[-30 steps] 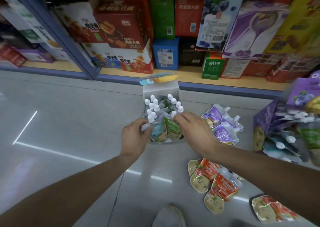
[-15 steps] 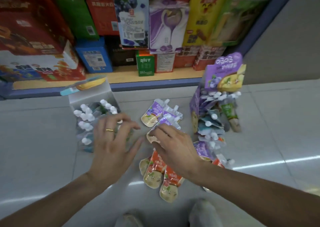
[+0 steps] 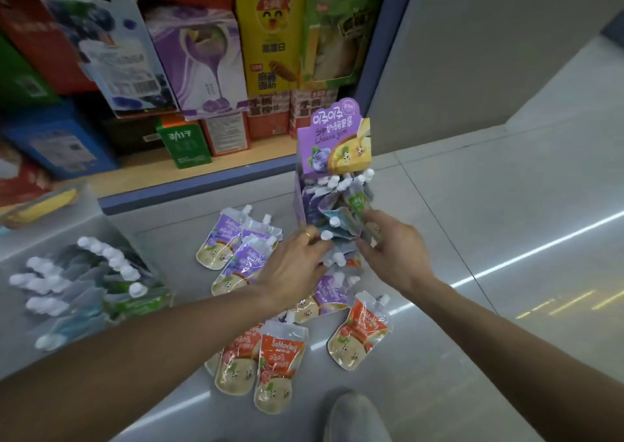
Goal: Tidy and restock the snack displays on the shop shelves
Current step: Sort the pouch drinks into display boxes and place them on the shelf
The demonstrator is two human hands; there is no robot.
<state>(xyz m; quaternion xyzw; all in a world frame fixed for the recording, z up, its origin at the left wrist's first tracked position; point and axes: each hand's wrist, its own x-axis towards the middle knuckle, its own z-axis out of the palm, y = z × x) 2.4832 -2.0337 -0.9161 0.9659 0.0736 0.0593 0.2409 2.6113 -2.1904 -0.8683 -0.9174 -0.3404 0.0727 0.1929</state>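
Observation:
A purple display box point(image 3: 332, 144) with a tall header card stands on the floor in front of the bottom shelf. It is stuffed with white-capped spout pouches point(image 3: 339, 210) in blue, green and purple. My left hand point(image 3: 293, 266), with a ring on it, grips the bunch from the left, fingers curled by a cap. From the right, my right hand point(image 3: 395, 252) closes on the same bunch, index finger on a green pouch. Loose purple pouches point(image 3: 236, 246) and red pouches point(image 3: 273, 360) lie flat on the floor below my arms.
A white display box point(image 3: 72, 225) of capped pouches sits at the left. The bottom shelf point(image 3: 189, 175) behind holds stacked cartons. A blue shelf post point(image 3: 388, 36) and a grey wall stand to the right. My shoe point(image 3: 358, 418) is at the bottom edge.
The view swung right from the white box to the purple one. Both hands left the white box, crossed over the loose floor pouches and closed on the pouches in the purple box.

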